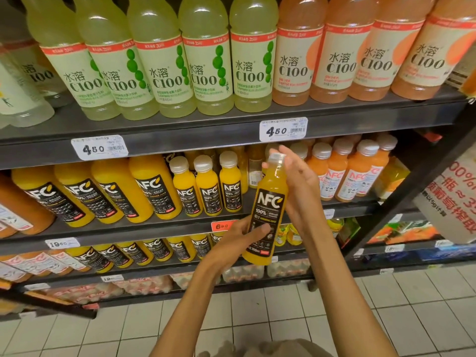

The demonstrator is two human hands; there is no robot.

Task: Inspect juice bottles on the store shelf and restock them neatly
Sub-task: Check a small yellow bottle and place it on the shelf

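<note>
Both hands hold a small NFC orange juice bottle [268, 210] upright before the shelf [180, 132]: left hand [239, 243] low, right hand [298, 186] high.

**Small orange-juice bottle held off the shelf**

A small clear plastic bottle of yellow-orange juice with a black "NFC" label and a pale cap [268, 210] is held in front of the shelving, nearly upright with its top leaning slightly right. Its lower part sits in the left hand [239, 238], thumb across the label; the right hand [296, 186] grips around its neck and cap.

Behind it on the middle dark metal shelf [154, 228], three matching small yellow NFC bottles [207, 188] stand upright in a row, beside larger yellow NFC bottles [123, 194] to their left. To the right stand small pale-orange bottles with white labels [347, 171].
</note>
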